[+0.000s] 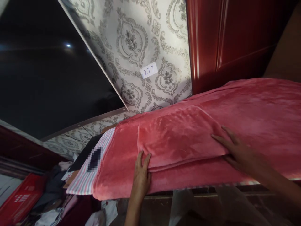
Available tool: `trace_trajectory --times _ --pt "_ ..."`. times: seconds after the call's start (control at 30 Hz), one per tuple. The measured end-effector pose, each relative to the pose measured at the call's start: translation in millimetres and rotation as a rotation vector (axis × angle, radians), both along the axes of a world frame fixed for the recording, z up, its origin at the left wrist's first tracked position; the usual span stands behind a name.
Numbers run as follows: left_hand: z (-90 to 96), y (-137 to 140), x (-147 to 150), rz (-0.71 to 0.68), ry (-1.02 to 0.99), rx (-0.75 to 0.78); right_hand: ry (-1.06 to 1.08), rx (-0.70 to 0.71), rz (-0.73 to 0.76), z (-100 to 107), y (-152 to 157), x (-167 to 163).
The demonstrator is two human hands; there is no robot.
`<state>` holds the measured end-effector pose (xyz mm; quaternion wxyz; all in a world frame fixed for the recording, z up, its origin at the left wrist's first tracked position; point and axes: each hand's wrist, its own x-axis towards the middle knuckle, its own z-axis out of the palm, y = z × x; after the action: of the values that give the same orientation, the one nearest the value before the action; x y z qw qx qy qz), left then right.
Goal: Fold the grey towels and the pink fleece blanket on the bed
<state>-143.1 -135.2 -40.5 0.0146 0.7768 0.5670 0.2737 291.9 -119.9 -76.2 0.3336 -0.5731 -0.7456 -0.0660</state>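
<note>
A pink plush blanket (174, 135), folded into a rough rectangle, lies on a larger pink plush cover (263, 116). At its near left corner rests my left hand (141, 174), fingers stretched out and touching the edge. My right hand (235, 149) lies at the right end of the folded blanket, its fingers spread over the fabric and the thumb low by the near edge. Neither hand visibly grips anything. The near edge of the fold shows stacked layers.
A striped cloth (82, 183) with a blurred dark patch shows at the left end. Behind stand a large black screen (58, 78), patterned wallpaper with a "277" label (149, 70), and a red-brown wooden door (225, 37). A red box (25, 194) and piled clothes (51, 216) sit lower left.
</note>
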Motion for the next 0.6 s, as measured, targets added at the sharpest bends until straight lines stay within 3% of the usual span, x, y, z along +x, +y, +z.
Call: trace_trajectory --times 0.13,0.27,0.37,0.47,0.6 --pt "8.9 4 -3 0.064 0.034 0.055 0.07 -0.037 0.005 4 4 -2" --pt "40.8 14 -3 0.021 0.011 0.174 0.117 0.014 0.038 40 10 6" --pt "91.5 25 0 0.017 -0.04 0.264 0.164 0.14 -0.006 92 18 10" --pt "157.4 35 5 0.015 -0.234 0.378 0.317 0.266 -0.044 154 23 11" --pt "231.9 55 6 -0.126 -0.583 0.191 0.612 0.193 -0.162 224 29 14"
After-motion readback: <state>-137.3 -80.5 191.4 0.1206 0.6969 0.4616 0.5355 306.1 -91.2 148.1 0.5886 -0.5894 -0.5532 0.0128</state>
